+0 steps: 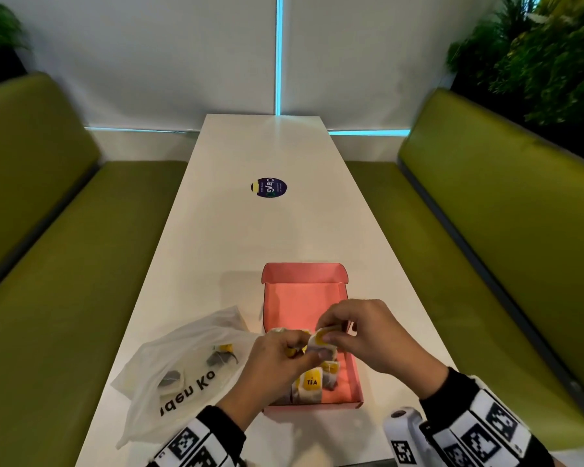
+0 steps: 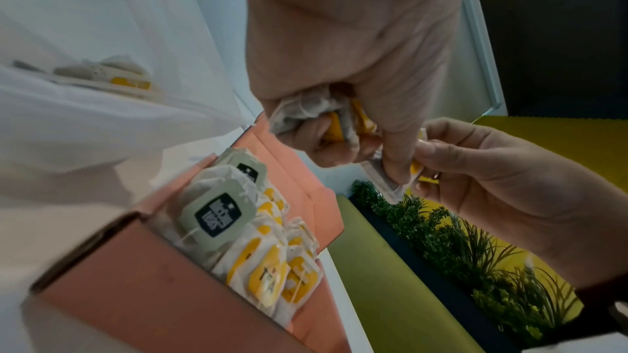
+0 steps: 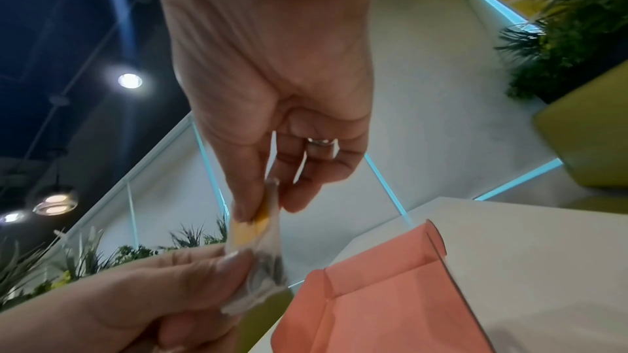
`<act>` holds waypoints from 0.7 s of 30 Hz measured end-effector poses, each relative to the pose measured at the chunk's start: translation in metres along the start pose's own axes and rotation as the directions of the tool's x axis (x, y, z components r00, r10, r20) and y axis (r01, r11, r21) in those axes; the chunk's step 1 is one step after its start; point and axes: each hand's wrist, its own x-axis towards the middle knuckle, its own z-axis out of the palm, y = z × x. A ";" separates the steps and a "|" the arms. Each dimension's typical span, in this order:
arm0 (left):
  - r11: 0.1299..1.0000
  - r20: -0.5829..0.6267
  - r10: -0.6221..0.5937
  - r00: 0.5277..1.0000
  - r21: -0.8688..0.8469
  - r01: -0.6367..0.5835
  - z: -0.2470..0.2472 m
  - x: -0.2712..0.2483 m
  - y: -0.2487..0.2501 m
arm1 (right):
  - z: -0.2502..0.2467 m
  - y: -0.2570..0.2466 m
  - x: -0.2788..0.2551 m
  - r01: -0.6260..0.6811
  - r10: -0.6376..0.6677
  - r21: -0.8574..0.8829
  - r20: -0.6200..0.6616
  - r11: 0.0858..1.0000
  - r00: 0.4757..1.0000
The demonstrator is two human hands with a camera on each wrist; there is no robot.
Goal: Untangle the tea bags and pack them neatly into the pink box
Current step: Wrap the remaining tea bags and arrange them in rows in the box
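Nearest you, at the near end of the pink box, packed tea bags stood upright in rows, yellow tags facing you, with a few grey-tagged ones on the box's left side. Above that end, your left hand was curled round a small bunch of bags while its thumb and forefinger also pinched one corner of a single tea bag. Your right hand pinched that same bag by its yellow tag end. So both hands were closed on it, above the box.

The job here looked like freeing that one bag from the bunch. You would have done well to hold the bunch still and draw the tag end away gently: the paper and string seem likely to tear or knot under a sharp pull. Then stand it against the last row, tag forward.

Left of the box, the plastic bag on the tabletop held more tea bags. The far half of the box was unfilled, its lid folded back.
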 end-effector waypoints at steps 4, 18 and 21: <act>0.999 0.018 -0.046 0.999 -0.010 0.047 0.000 0.009 0.005 | -0.003 0.006 -0.003 0.060 -0.062 -0.022 -0.075 0.998 0.995; 0.570 0.114 -0.136 0.984 0.822 -0.017 0.015 -0.011 -0.013 | 0.043 0.031 -0.043 -0.159 0.234 -0.393 0.152 0.906 0.960; 0.517 0.066 -0.181 0.981 0.855 0.038 0.022 -0.016 -0.016 | 0.054 0.032 -0.040 -0.192 0.258 -0.390 0.124 0.901 0.958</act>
